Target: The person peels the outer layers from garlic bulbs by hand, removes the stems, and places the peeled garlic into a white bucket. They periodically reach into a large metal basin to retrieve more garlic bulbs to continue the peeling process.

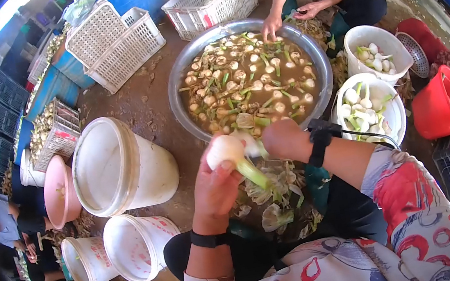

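Note:
A white garlic bulb [225, 151] with a short green stem is gripped in my left hand [215, 188], stem pointing down to the right. Just to its right, my right hand [285, 141] is closed, with pale, blurred garlic skin [253, 145] at its fingers. Both hands hang over the near rim of a wide metal basin [179, 103], where many unpeeled bulbs float in brown water. Below my hands, peeled-off husks [277, 216] lie in a heap. Close to my right forearm stands a white bucket [340, 117] of cleaned bulbs.
Across the basin, a person's hand [271, 26] reaches into the water. Another white bucket [352, 41] with bulbs and a red bucket [434, 107] stand right. Leftward are a large lidded tub [150, 167], smaller white pails [130, 246] and a pink basin [60, 193]. White crates [119, 48] stand behind.

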The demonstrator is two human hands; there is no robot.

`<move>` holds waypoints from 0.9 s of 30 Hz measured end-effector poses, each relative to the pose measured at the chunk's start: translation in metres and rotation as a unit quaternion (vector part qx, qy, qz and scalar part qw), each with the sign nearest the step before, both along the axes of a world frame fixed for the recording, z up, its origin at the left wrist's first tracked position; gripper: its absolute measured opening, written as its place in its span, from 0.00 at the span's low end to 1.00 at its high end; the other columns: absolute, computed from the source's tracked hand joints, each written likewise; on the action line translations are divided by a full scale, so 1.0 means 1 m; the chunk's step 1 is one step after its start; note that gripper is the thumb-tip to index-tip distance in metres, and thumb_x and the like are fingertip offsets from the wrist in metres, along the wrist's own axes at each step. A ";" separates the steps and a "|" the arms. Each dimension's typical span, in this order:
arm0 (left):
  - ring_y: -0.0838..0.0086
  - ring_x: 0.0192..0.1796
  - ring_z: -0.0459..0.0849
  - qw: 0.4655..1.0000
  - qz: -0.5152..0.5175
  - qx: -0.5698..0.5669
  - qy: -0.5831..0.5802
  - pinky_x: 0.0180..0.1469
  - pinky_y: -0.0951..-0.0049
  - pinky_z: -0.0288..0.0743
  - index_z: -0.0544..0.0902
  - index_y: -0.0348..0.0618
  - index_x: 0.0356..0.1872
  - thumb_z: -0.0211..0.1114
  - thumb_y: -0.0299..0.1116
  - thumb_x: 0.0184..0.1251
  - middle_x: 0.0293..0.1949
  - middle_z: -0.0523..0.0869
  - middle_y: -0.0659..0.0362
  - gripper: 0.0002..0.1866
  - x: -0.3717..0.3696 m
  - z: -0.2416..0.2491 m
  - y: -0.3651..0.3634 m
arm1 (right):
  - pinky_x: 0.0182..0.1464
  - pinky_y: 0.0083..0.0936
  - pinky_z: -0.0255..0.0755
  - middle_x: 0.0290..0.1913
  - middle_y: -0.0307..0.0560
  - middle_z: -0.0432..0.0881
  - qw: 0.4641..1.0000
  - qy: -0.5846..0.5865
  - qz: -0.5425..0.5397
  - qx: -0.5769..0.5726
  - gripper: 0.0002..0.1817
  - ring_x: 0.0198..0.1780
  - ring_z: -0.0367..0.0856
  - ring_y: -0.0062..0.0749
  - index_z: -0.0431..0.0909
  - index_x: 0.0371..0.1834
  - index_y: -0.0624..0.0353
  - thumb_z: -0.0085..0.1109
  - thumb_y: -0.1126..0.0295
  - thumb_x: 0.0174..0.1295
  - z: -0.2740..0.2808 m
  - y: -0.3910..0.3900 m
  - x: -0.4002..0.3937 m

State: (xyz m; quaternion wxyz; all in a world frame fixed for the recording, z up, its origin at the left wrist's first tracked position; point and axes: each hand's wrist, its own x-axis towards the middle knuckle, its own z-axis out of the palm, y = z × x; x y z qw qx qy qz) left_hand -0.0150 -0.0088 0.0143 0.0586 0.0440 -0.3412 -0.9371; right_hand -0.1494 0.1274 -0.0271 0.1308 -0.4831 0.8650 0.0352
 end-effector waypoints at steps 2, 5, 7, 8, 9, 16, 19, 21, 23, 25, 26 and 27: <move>0.65 0.54 0.70 0.999 0.022 0.013 0.043 0.56 0.67 0.65 0.59 0.43 0.59 0.62 0.27 0.52 0.51 0.70 0.55 0.32 0.001 0.003 -0.010 | 0.21 0.26 0.67 0.14 0.45 0.71 0.972 -0.229 -0.039 0.035 0.13 0.19 0.75 0.34 0.72 0.22 0.62 0.45 0.63 0.55 -0.007 -0.005 0.000; 0.66 0.52 0.71 0.991 0.116 -0.064 0.034 0.54 0.68 0.66 0.56 0.43 0.60 0.60 0.27 0.54 0.51 0.70 0.55 0.32 -0.005 -0.012 -0.010 | 0.17 0.19 0.64 0.17 0.43 0.73 0.780 -0.597 -0.179 -0.049 0.18 0.16 0.72 0.26 0.72 0.25 0.60 0.42 0.57 0.60 0.040 -0.018 0.016; 0.68 0.51 0.72 0.983 0.125 -0.135 0.004 0.51 0.70 0.67 0.55 0.41 0.61 0.58 0.27 0.56 0.50 0.71 0.56 0.31 -0.010 -0.023 -0.008 | 0.14 0.16 0.62 0.21 0.44 0.76 0.620 -0.710 -0.278 -0.186 0.19 0.13 0.70 0.22 0.73 0.27 0.59 0.40 0.55 0.62 0.056 -0.024 0.022; 0.68 0.51 0.72 0.983 0.124 -0.137 0.008 0.51 0.70 0.67 0.55 0.41 0.61 0.58 0.27 0.56 0.50 0.71 0.56 0.31 -0.012 -0.022 -0.008 | 0.13 0.14 0.59 0.18 0.41 0.73 0.515 -0.781 -0.268 -0.229 0.19 0.12 0.67 0.20 0.72 0.28 0.58 0.39 0.55 0.63 0.049 -0.024 0.024; 0.69 0.50 0.72 0.985 0.123 -0.110 0.042 0.51 0.70 0.67 0.56 0.40 0.60 0.57 0.26 0.57 0.50 0.71 0.56 0.30 -0.014 -0.021 -0.008 | 0.12 0.11 0.56 0.15 0.38 0.71 0.401 -0.839 -0.253 -0.268 0.18 0.11 0.63 0.18 0.72 0.29 0.57 0.39 0.55 0.63 0.044 -0.024 0.027; 0.64 0.48 0.74 0.990 0.109 0.091 -0.023 0.52 0.68 0.65 0.65 0.40 0.53 0.45 0.44 0.65 0.45 0.74 0.54 0.21 -0.014 -0.003 -0.003 | 0.19 0.27 0.63 0.11 0.43 0.68 0.814 -0.359 -0.070 -0.451 0.17 0.15 0.70 0.32 0.69 0.22 0.60 0.41 0.59 0.61 0.038 -0.035 0.052; 0.64 0.41 0.75 0.981 0.141 0.126 -0.053 0.48 0.64 0.68 0.72 0.42 0.43 0.39 0.51 0.64 0.38 0.77 0.54 0.23 -0.013 -0.009 -0.019 | 0.25 0.38 0.66 0.17 0.53 0.73 0.918 -0.228 0.044 -0.322 0.14 0.22 0.74 0.48 0.71 0.19 0.60 0.44 0.64 0.56 0.038 -0.024 0.054; 0.67 0.26 0.74 0.961 0.182 0.130 -0.165 0.37 0.66 0.71 0.75 0.45 0.31 0.39 0.54 0.62 0.25 0.77 0.56 0.23 -0.014 -0.012 -0.026 | 0.26 0.40 0.68 0.17 0.52 0.74 0.936 -0.227 0.099 -0.249 0.10 0.23 0.74 0.49 0.72 0.16 0.59 0.47 0.67 0.50 0.031 -0.019 0.062; 0.66 0.24 0.73 0.961 0.170 0.135 -0.172 0.33 0.67 0.69 0.74 0.45 0.32 0.41 0.53 0.61 0.24 0.76 0.56 0.22 -0.012 -0.018 -0.026 | 0.26 0.40 0.69 0.17 0.50 0.74 0.946 -0.201 0.158 -0.197 0.10 0.23 0.75 0.48 0.73 0.15 0.59 0.47 0.67 0.48 0.028 -0.019 0.061; 0.70 0.19 0.71 0.952 0.180 0.147 -0.198 0.23 0.71 0.65 0.74 0.47 0.31 0.44 0.46 0.60 0.21 0.75 0.58 0.16 -0.012 -0.013 -0.022 | 0.26 0.39 0.70 0.16 0.49 0.74 0.951 -0.172 0.216 -0.139 0.10 0.23 0.76 0.46 0.74 0.15 0.59 0.48 0.67 0.46 0.028 -0.020 0.060; 0.70 0.19 0.71 0.951 0.183 0.151 -0.200 0.23 0.71 0.65 0.74 0.47 0.31 0.44 0.46 0.60 0.21 0.75 0.58 0.16 -0.012 -0.014 -0.027 | 0.25 0.39 0.70 0.17 0.48 0.75 0.939 -0.165 0.254 -0.162 0.09 0.23 0.76 0.45 0.75 0.15 0.60 0.49 0.67 0.43 0.028 -0.022 0.063; 0.73 0.18 0.70 0.957 0.176 0.187 -0.138 0.21 0.72 0.64 0.74 0.47 0.31 0.44 0.45 0.60 0.20 0.75 0.59 0.15 -0.010 -0.017 -0.040 | 0.24 0.38 0.70 0.17 0.47 0.76 0.926 -0.158 0.288 -0.186 0.09 0.23 0.77 0.45 0.76 0.15 0.60 0.50 0.67 0.40 0.027 -0.021 0.066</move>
